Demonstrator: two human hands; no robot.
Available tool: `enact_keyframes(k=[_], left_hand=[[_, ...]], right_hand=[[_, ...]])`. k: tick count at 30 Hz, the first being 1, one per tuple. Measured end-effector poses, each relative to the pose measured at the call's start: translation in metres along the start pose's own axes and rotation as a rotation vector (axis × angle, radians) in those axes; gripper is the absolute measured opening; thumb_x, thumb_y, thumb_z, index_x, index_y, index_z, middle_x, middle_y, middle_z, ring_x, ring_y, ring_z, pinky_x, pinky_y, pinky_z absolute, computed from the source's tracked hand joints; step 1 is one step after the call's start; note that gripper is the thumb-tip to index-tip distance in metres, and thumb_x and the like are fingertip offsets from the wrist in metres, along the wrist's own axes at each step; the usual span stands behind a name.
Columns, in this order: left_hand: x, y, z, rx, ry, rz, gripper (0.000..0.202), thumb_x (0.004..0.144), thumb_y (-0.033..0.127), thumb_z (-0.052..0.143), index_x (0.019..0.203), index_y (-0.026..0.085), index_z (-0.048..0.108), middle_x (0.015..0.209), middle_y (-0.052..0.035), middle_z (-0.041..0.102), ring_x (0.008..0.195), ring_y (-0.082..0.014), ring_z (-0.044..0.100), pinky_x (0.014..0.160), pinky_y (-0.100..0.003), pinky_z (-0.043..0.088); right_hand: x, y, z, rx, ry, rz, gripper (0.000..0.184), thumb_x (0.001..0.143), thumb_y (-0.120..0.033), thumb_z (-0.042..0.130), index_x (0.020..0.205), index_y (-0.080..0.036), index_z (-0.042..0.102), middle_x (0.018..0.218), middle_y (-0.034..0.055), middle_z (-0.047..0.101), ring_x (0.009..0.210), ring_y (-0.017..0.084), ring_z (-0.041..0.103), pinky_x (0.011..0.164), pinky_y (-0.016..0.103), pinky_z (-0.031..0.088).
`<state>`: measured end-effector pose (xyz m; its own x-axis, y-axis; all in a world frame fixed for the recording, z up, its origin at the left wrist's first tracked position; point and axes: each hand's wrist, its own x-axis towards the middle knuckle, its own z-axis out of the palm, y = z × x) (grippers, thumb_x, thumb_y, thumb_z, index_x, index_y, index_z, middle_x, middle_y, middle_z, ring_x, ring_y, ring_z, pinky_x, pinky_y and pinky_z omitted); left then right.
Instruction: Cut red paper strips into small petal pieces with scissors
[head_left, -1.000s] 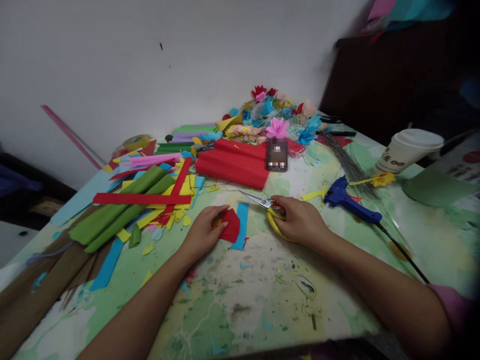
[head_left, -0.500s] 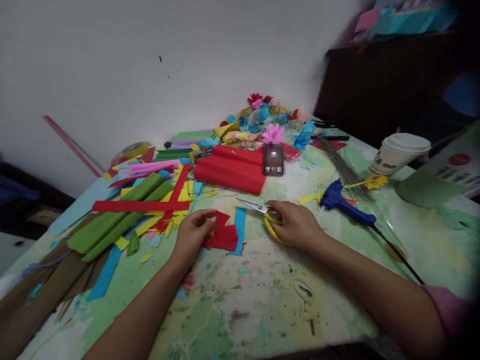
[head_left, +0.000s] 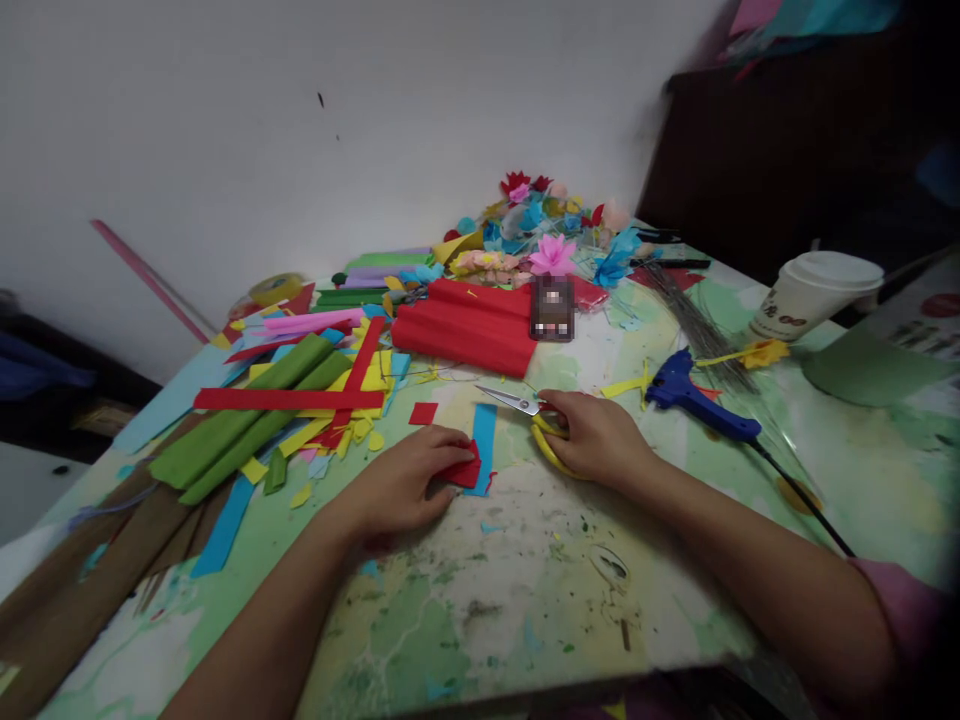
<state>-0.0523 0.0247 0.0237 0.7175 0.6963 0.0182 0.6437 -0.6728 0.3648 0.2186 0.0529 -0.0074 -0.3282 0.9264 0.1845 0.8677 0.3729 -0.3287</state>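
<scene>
While one red square (head_left: 424, 413) lies flat, the right fingers (head_left: 560, 398) hold scissors (head_left: 511, 400).

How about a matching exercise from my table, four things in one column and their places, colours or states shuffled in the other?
Column one
1. Scissors
2. Glue gun
3. Cup
4. Red pieces overlapping a blue strip

Column two
A. White, with a lid on
B. Touched by the left hand
C. Held in the right hand
D. Blue, trailing a black cord

Right pairs: 1-C, 2-D, 3-A, 4-B
</scene>
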Motion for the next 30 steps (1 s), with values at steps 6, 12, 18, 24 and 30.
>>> enact_keyframes(k=[6, 12, 18, 24, 30], left_hand=[[0.002, -0.009, 0.01, 0.1, 0.053, -0.017, 0.032, 0.087, 0.016, 0.046, 0.114, 0.022, 0.063, 0.121, -0.007, 0.064, 0.112, -0.0207, 0.057, 0.096, -0.037, 0.046], [-0.001, -0.022, 0.013, 0.19, 0.315, -0.209, 0.029, 0.088, 0.017, 0.047, 0.109, 0.021, 0.066, 0.103, -0.0062, 0.072, 0.093, -0.02, 0.066, 0.081, -0.034, 0.052], [0.016, -0.031, 0.003, 0.38, 0.564, -0.282, 0.031, 0.085, 0.017, 0.046, 0.108, 0.017, 0.067, 0.1, -0.0101, 0.072, 0.095, -0.024, 0.065, 0.082, -0.037, 0.052], [0.057, -0.031, -0.006, 0.435, 0.394, -0.236, 0.034, 0.084, 0.018, 0.047, 0.115, 0.017, 0.063, 0.115, -0.0118, 0.066, 0.109, -0.0266, 0.059, 0.093, -0.043, 0.047], [0.059, 0.014, 0.024, 0.381, 0.117, -0.095, 0.05, 0.088, 0.042, 0.048, 0.13, 0.015, 0.051, 0.14, -0.0171, 0.047, 0.127, -0.0316, 0.044, 0.103, -0.049, 0.038]], right_hand=[[0.002, 0.004, 0.003, 0.033, 0.014, 0.008, 0.044, 0.077, -0.028, 0.054, 0.12, -0.019, 0.059, 0.106, 0.0085, 0.069, 0.091, 0.025, 0.063, 0.071, 0.032, 0.044], [0.005, 0.011, 0.002, 0.073, 0.068, 0.014, 0.048, 0.076, -0.022, 0.054, 0.123, -0.013, 0.057, 0.112, 0.0122, 0.067, 0.101, 0.026, 0.061, 0.083, 0.033, 0.045], [0.007, 0.012, -0.004, 0.011, 0.061, 0.068, 0.047, 0.076, -0.025, 0.056, 0.121, -0.015, 0.058, 0.113, 0.0132, 0.067, 0.102, 0.028, 0.06, 0.081, 0.035, 0.044], [0.007, 0.012, -0.006, -0.007, 0.048, 0.104, 0.038, 0.078, -0.028, 0.056, 0.114, -0.017, 0.06, 0.105, 0.014, 0.068, 0.094, 0.028, 0.061, 0.072, 0.033, 0.041], [0.006, 0.01, -0.007, -0.01, 0.052, 0.084, 0.035, 0.077, -0.026, 0.055, 0.111, -0.018, 0.059, 0.1, 0.0124, 0.069, 0.09, 0.026, 0.061, 0.069, 0.031, 0.038]])
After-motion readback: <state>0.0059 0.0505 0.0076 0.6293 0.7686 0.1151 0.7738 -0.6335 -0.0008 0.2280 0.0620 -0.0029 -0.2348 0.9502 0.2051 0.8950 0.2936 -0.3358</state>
